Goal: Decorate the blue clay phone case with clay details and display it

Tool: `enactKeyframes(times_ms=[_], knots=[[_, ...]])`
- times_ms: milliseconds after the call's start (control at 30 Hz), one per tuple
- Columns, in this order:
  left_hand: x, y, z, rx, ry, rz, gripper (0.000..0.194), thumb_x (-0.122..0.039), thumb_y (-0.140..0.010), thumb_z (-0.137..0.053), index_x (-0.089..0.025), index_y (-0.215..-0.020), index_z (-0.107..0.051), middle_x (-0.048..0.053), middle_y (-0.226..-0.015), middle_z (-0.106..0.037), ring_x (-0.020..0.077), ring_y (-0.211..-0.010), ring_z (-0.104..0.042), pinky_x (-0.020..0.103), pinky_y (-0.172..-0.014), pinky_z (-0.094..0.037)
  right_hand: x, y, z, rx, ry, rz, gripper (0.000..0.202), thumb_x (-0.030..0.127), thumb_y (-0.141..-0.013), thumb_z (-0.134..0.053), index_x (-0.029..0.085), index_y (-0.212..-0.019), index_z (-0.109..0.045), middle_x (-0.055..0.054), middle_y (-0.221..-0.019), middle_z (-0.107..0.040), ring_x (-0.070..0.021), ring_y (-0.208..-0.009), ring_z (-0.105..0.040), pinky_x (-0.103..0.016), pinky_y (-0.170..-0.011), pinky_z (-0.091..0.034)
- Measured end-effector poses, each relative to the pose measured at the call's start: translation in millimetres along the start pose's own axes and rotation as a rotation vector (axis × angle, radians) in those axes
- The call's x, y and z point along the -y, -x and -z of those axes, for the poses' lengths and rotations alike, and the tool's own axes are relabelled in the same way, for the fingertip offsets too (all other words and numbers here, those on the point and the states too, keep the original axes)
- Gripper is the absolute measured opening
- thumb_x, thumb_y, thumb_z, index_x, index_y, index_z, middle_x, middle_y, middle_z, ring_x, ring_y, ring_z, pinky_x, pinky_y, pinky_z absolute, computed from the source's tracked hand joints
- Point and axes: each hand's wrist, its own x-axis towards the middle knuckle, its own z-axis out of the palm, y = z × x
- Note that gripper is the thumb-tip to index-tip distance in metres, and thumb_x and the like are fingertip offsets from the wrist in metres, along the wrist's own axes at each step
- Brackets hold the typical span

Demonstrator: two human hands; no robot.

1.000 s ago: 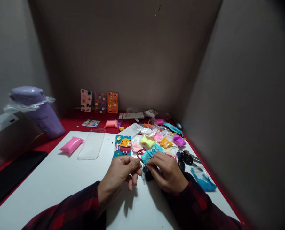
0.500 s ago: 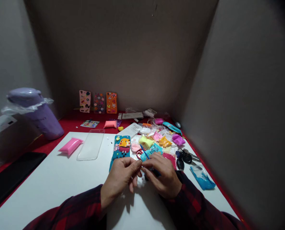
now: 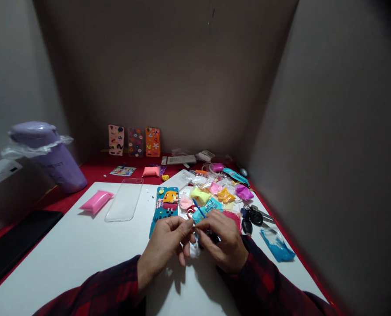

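Bringing your right hand (image 3: 223, 241) inward over the last second, you have all but closed the gap to your left hand (image 3: 165, 239) — so the work now sits between your fingertips. Your left grip is pinched together, seemingly on a tiny pale bit (image 3: 194, 226); your right looks clamped on the blue stick (image 3: 199, 208). The teal phone case (image 3: 165, 208) lies on the worktop (image 3: 93, 254), just beyond your left hand.

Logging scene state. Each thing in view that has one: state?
Left hand, pinching, contents unclear
Right hand, holding blue stick
Teal phone case, decorated, flat
Clear phone case, undecorated, flat
Rear phone cases, decorated, upright
Left pink packet, plump
Purple bottle, partly plastic-wrapped
Scissors, partly hidden, opening unclear
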Motion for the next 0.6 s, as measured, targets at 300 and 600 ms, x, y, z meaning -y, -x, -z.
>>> enactKeyframes(times_ms=[300, 600], knots=[[2.1, -0.6, 1.2, 0.008, -0.004, 0.005, 0.037, -0.048, -0.076, -0.064, -0.013, -0.065, -0.058, 0.0, -0.048, -0.056, 0.0081, -0.036, -0.049, 0.017, -0.035, -0.041, 0.6, 1.0, 1.4, 0.002, -0.016, -0.002, 0.012, 0.015, -0.084, -0.053, 0.018, -0.087, -0.064, -0.004, -0.069, -0.059, -0.0169, -0.066, -0.052, -0.031, -0.06, -0.039], [1.8, -0.4, 0.5, 0.016, -0.019, 0.032, 0.039, -0.05, -0.074, -0.065, -0.013, -0.065, -0.056, -0.001, -0.043, -0.055, 0.0073, -0.032, -0.047, 0.016, -0.033, -0.039, 1.6, 0.5, -1.0, -0.007, -0.025, 0.023, 0.012, 0.01, -0.083, -0.051, 0.018, -0.082, -0.061, -0.003, -0.066, -0.056, -0.0163, -0.065, -0.05, -0.03, -0.058, -0.035]])
